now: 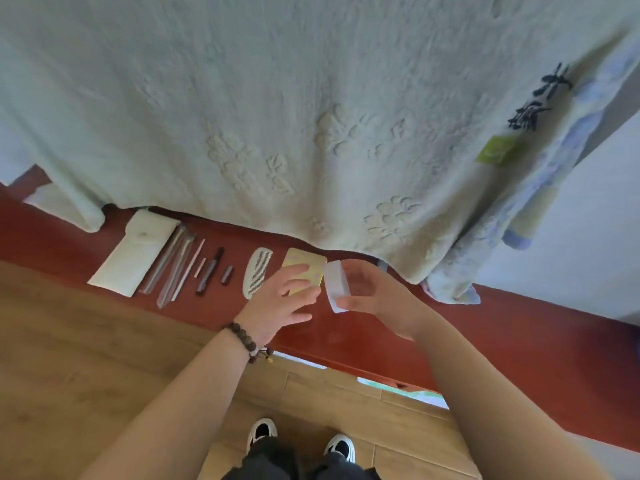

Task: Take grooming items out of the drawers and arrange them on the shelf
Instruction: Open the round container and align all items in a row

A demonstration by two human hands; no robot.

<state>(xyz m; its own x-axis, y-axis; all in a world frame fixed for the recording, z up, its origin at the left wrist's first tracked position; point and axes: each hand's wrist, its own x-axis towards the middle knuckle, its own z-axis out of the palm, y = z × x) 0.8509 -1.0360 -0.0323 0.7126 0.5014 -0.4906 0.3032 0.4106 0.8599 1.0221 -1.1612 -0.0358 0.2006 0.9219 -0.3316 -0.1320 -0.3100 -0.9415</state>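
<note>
We see the small translucent white plastic box point(337, 285) held just above the dark red wooden shelf point(485, 341), near its middle. The right hand point(372, 296) grips it, thumb curled against the near end and fingers wrapped round the far side. The left hand point(280, 303) hovers just beside the box with fingers spread and relaxed, holding nothing, partly above the yellow patterned rectangular card point(304, 268) that lies flat on the shelf. A string of dark brown wooden beads point(247, 341) circles the left wrist.

To the left of the card we find a row of items lying on the shelf: a white plastic comb point(256, 271), a short dark brown cap point(227, 274), a dark brown pen-shaped tube point(209, 271), a thin pale pink stick point(194, 268), a pair of long clear plastic sleeves point(173, 265), and a cream fabric pouch with a snap flap point(135, 252).

A large pale green towel with raised flower patterns point(277, 116) hangs behind the shelf, its lower edge draping over the back of it. A blue-and-yellow printed cloth point(512, 202) hangs at its right, against a pale wall point(595, 237). Below the shelf, we see light wooden floorboards point(86, 358) and the person's black-and-white shoes point(263, 433).
</note>
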